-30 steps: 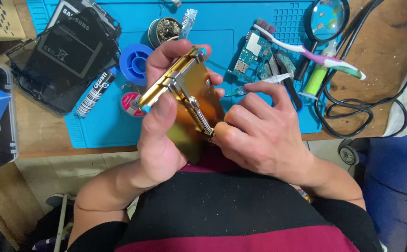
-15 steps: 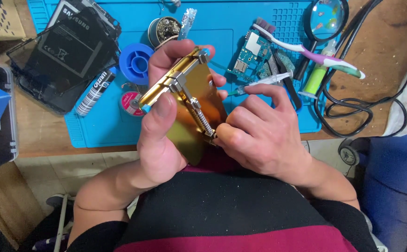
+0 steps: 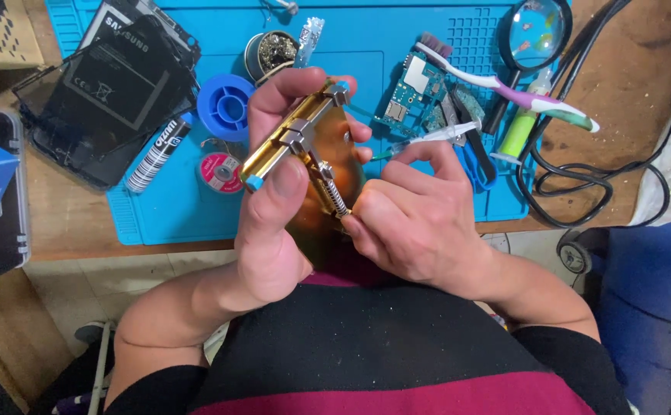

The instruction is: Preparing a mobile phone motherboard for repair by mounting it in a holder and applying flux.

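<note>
My left hand (image 3: pixel 274 207) grips a gold metal clamp holder (image 3: pixel 293 138) with a silver spring rod and blue end caps, thumb on its lower left end, fingers curled over the top. A shiny gold plate (image 3: pixel 335 154) is part of it, tilted towards me. My right hand (image 3: pixel 420 223) pinches the lower end of the spring rod (image 3: pixel 332 192) with thumb and forefinger. Both hands are held above the near edge of the blue work mat (image 3: pixel 174 207), over my lap.
On the mat lie a phone and battery (image 3: pixel 112 84), a blue solder spool (image 3: pixel 224 104), a marker pen (image 3: pixel 159 154), a small red reel (image 3: pixel 220 167), a circuit board (image 3: pixel 412 92), a toothbrush (image 3: pixel 504 84), a magnifier (image 3: pixel 535 34), a green bottle (image 3: pixel 520 134). Black cables (image 3: pixel 604 177) coil at right.
Both hands and the clamp holder have shifted slightly; my right fingers have slid along the spring rod towards its lower end.
</note>
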